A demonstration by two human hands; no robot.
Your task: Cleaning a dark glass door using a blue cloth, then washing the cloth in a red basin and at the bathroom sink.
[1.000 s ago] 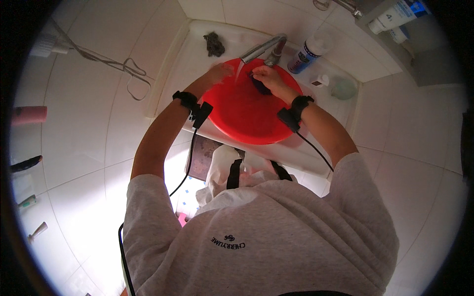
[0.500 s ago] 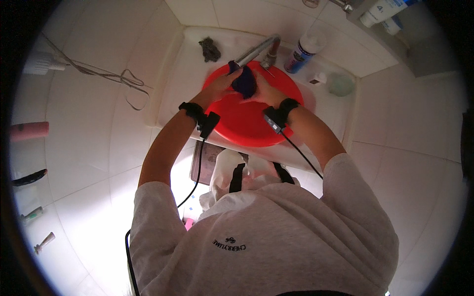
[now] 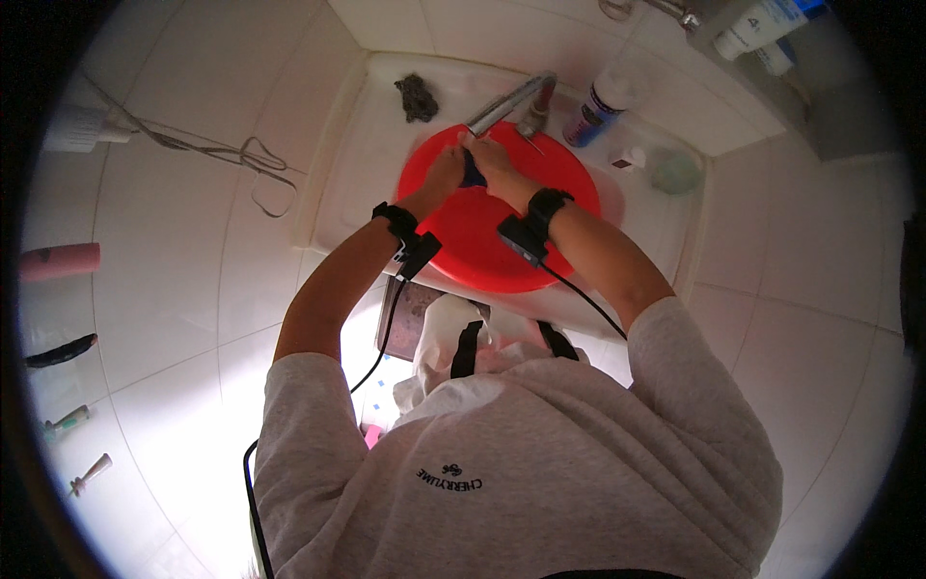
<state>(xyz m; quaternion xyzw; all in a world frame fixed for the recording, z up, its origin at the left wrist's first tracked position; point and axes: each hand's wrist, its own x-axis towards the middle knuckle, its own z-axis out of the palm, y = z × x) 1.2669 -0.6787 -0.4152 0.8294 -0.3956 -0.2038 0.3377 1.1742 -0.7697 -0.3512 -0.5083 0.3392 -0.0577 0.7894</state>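
Both my hands are close together over the far part of a red basin (image 3: 482,253), just below the spout of a metal faucet (image 3: 508,104). A dark blue cloth (image 3: 473,174) is bunched between them, and only a small part of it shows. My left hand (image 3: 445,172) is closed on the cloth from the left. From the right my right hand (image 3: 492,162) is closed on it too, its fingers curled near the spout tip. Most of the fingers are too small or hidden to make out singly.
The basin stands in a white sink (image 3: 338,207). A dark scouring pad (image 3: 416,98) lies at its far left corner. Right of the faucet stand a blue and white bottle (image 3: 590,118), a small white box (image 3: 629,158) and a pale green soap-like lump (image 3: 677,170). Tubes (image 3: 767,27) sit on a shelf.
My hands have drawn together and closed over the cloth, which hung spread out between them before. Far less of the blue cloth shows now. The view has shifted slightly.
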